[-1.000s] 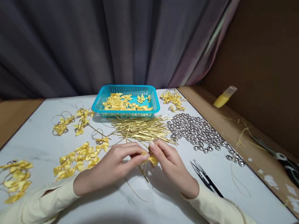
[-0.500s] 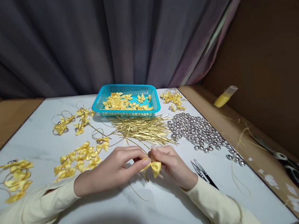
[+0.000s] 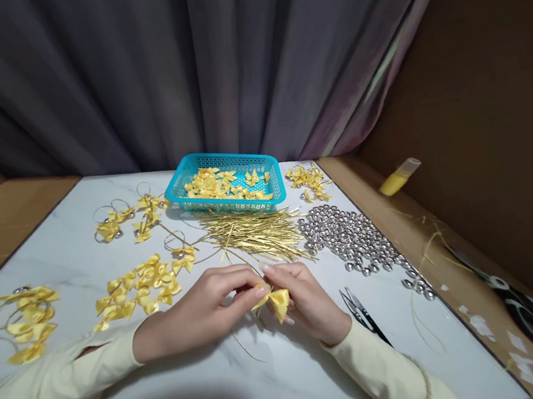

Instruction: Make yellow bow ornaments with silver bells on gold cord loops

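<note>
Left hand (image 3: 203, 307) and right hand (image 3: 307, 297) together, both pinched on a yellow bow (image 3: 277, 302) just above the counter (image 3: 300, 383), near the gold wires (image 3: 251, 232), beside snips (image 3: 363, 312).

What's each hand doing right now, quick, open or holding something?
Left hand: closed, fingertips pinching the yellow ribbon bow.
Right hand: closed on the same bow, holding it from the other side.

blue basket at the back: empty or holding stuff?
Holding stuff. The blue basket has loose yellow bows spread across its floor, well below the rim.
</note>
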{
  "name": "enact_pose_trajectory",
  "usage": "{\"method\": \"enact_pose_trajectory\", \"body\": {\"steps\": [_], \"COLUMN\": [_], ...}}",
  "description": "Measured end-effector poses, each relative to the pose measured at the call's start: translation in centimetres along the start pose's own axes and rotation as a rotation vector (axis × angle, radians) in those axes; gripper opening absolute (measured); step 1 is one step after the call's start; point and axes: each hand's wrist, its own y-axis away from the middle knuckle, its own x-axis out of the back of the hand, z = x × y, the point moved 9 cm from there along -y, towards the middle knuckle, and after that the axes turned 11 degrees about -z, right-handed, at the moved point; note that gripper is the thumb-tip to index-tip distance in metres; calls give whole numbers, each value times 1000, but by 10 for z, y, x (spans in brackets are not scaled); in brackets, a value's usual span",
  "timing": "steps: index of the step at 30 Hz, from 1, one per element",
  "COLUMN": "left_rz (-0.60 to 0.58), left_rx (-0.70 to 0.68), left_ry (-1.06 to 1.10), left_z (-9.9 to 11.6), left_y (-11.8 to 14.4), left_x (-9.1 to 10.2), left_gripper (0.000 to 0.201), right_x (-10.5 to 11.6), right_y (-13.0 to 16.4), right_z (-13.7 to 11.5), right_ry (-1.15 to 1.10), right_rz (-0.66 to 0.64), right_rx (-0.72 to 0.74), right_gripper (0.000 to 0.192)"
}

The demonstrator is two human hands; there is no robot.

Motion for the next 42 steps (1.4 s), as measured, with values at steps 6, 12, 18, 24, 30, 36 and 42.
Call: {"method": "enact_pose_trajectory", "body": {"steps": [6,12,18,24,30,36,42], "left_rz": [33,5,-92,-68,-74,-127,-120], "left_rx": [-104,-32,-62,-34,72,165,146], "left_ry": [-46,-7,-33,-10,-29,14,27], "left_z": [5,-1,9,9,-4,-23,-33], "left_y": [1,0,1,2,2,0,-1], "left_x": [-2,-3,-11,-7,-9,-27,-46], "left_gripper": [20,22,22,24,27,27,25], "right_x": [-7,-4,30,67,85,96,92], "right_y": [0,2,5,10,12,15,14], "right_z": [4,3,-23,-49,-54,-52,-41], "right_ry": [-40,-69,-110,-53,121,408,416], "right_rz": [-82,-11,138,268,318,317,199], "right_rx": [-45,-2,153,261,188,39,-129], "right_gripper": [39,43,54,52,52,43,41]}}
